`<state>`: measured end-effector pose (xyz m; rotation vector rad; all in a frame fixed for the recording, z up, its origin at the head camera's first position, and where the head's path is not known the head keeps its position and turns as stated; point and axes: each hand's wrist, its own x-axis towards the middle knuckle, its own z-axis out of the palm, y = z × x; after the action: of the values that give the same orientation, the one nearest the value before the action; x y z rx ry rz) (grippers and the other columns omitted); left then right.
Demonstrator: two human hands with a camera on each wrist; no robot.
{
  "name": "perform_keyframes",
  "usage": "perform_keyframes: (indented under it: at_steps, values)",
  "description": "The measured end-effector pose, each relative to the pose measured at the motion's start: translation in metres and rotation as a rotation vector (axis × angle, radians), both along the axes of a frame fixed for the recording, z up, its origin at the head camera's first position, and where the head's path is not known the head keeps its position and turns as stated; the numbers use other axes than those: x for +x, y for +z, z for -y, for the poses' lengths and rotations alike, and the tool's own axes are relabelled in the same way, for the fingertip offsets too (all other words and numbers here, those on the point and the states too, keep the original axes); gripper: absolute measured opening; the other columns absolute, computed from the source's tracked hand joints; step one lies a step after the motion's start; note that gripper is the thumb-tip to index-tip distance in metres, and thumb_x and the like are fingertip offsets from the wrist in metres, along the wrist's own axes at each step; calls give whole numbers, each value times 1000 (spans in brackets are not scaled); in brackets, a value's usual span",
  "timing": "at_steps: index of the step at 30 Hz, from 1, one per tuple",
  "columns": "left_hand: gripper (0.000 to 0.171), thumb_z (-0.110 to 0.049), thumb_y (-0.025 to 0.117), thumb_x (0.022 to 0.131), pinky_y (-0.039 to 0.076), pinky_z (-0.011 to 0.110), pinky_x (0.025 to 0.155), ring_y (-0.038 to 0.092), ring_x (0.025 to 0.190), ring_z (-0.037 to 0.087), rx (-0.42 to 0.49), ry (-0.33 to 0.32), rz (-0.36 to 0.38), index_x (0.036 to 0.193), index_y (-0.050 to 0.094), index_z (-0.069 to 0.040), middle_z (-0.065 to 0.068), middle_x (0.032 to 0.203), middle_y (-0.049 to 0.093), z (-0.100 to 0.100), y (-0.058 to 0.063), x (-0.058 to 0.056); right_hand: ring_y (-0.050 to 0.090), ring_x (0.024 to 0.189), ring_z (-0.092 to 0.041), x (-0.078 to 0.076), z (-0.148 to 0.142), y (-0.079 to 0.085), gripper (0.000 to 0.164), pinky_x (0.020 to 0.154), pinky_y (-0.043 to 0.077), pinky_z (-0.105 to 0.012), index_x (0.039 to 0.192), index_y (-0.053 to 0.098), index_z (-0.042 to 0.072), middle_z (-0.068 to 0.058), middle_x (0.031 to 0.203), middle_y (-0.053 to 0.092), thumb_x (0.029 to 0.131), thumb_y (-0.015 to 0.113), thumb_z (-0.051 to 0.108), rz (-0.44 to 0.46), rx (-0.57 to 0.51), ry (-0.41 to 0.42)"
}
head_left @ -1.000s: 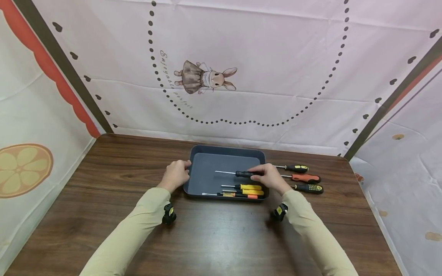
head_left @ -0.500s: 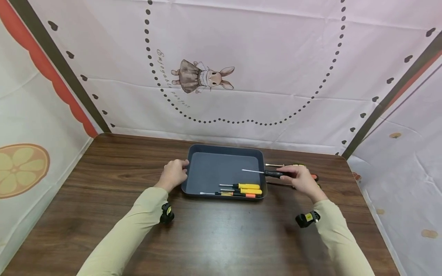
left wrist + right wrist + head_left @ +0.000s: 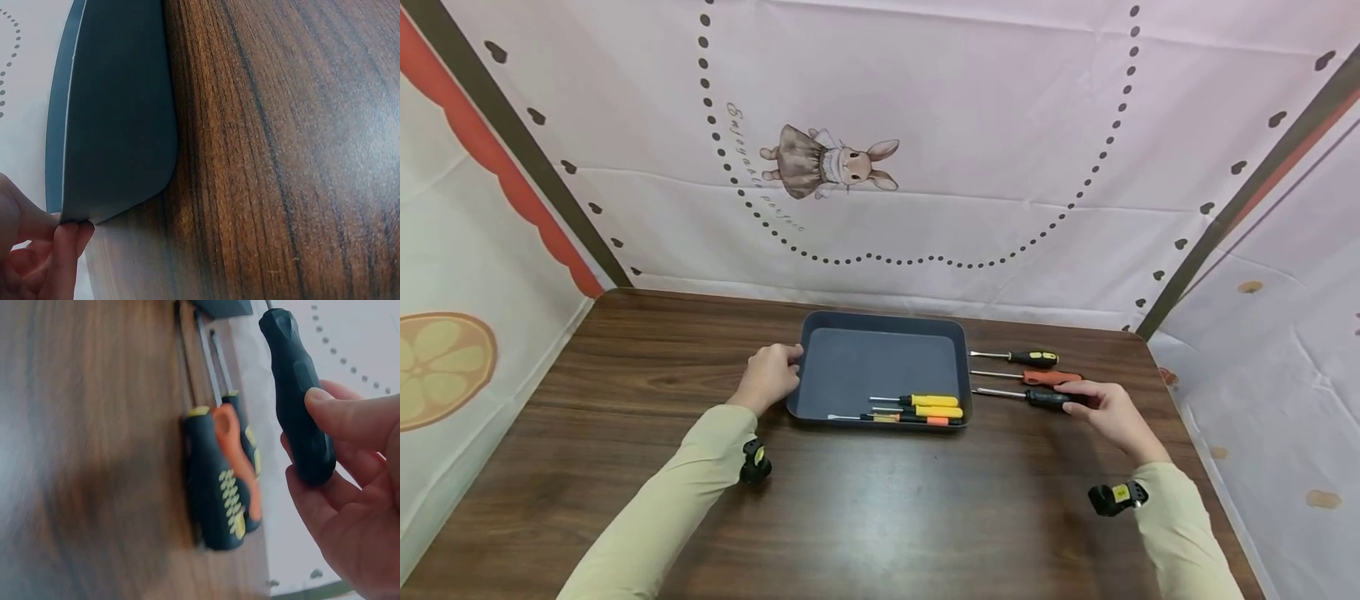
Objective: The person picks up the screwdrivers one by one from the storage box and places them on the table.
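Observation:
My left hand pinches the left rim of a dark grey rectangular tray, thumb and fingers on its wall in the left wrist view. My right hand grips a black-handled screwdriver by its handle, raised over the table right of the tray, its shaft pointing left. Below it in the right wrist view lie a black screwdriver with yellow marks, an orange-handled one and another black-and-yellow one. The marked one is hidden under the held one in the head view.
Inside the tray's front edge lie two yellow-handled screwdrivers and a thin black-and-orange one. The tray stands near the back of the brown wooden table, in front of a printed cloth wall.
My right hand has carried the black screwdriver from above the tray rightward, out over the screwdrivers on the table. The left hand stays on the tray rim.

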<state>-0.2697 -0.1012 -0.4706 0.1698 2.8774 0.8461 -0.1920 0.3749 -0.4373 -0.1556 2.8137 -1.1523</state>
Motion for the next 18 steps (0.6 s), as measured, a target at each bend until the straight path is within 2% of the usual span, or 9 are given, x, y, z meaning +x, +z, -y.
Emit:
perform_keyframes:
  at_steps: [3, 9, 15, 18]
  values:
    - [36, -1, 52, 85, 38, 26, 55, 57, 74, 18, -3, 2, -1, 121, 56, 2, 18, 124, 54, 2, 1, 0, 48, 70, -3, 2, -5, -4, 31, 57, 43, -24, 113, 61, -5, -27, 113, 57, 83, 62, 3, 32, -30, -12]
    - [37, -1, 52, 85, 38, 28, 56, 55, 72, 19, -12, -3, -5, 121, 56, 2, 19, 123, 55, 2, 2, -1, 49, 73, -7, 3, -9, -20, 29, 60, 44, -26, 111, 62, -5, -27, 112, 57, 82, 62, 0, 53, -42, -13]
    - [36, -1, 52, 84, 39, 28, 57, 57, 75, 20, -9, -1, -21, 120, 57, 3, 18, 123, 55, 1, 1, -1, 46, 67, -6, 3, -8, -36, 25, 56, 40, -22, 105, 65, -4, -21, 101, 60, 80, 64, 0, 50, -25, 17]
    - [36, -1, 52, 85, 39, 28, 57, 58, 76, 19, -1, -3, -23, 121, 56, 2, 17, 124, 55, 1, 0, -1, 45, 69, -6, 2, -6, -41, 23, 56, 40, -22, 102, 66, -4, -21, 102, 60, 79, 64, -1, 40, -19, 28]
